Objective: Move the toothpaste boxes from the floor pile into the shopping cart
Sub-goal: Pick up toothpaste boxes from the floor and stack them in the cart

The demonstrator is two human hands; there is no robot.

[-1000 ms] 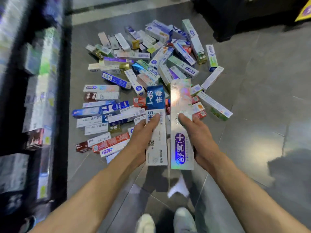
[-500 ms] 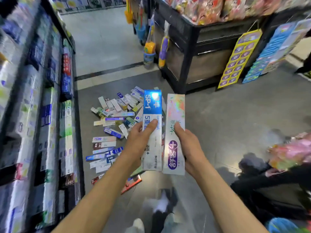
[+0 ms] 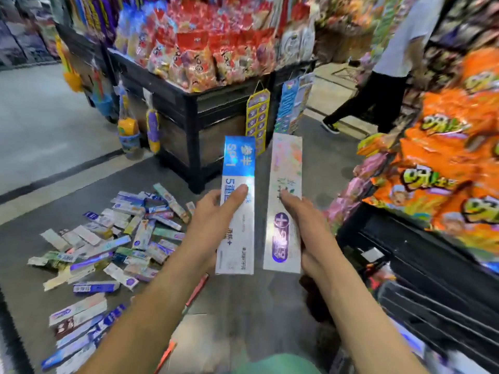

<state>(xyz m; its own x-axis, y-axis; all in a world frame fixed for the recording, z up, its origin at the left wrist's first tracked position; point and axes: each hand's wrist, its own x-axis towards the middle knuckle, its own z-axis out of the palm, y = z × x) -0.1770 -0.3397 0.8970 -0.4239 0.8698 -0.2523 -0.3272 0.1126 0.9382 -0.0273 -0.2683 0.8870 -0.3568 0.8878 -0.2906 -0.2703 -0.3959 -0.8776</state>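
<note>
Holding two long cardboard toothpaste boxes out in front, one per hand, both lengthwise and pointing away from the body. Left hand grips the blue-and-white toothpaste box by its near half: thumb laid across the top face, fingers curled underneath and out of sight. Right hand grips the white iridescent toothpaste box with a purple oval logo in the same way, thumb on the top face near the middle, fingers wrapped round the right edge. The two boxes run side by side, a narrow gap between them, not touching. Both are raised well clear of the grey tiled floor.

Floor pile of toothpaste boxes lies low and to the left of the left forearm, boxes scattered flat at all angles, mostly white, blue and green; several more stretch toward the bottom left corner. Labels there too blurred to read.

Black metal shopping cart sits at the right edge, just beside the right forearm, its dark frame showing below a heap of orange snack bags. Whether any toothpaste box is already inside it cannot be told.

Ahead stands a black display bin heaped with red and pink snack packets, hanging card strips on its corner. A second person in a white top and dark trousers is at the upper right, partly cut off. Whole view is somewhat motion-blurred.
</note>
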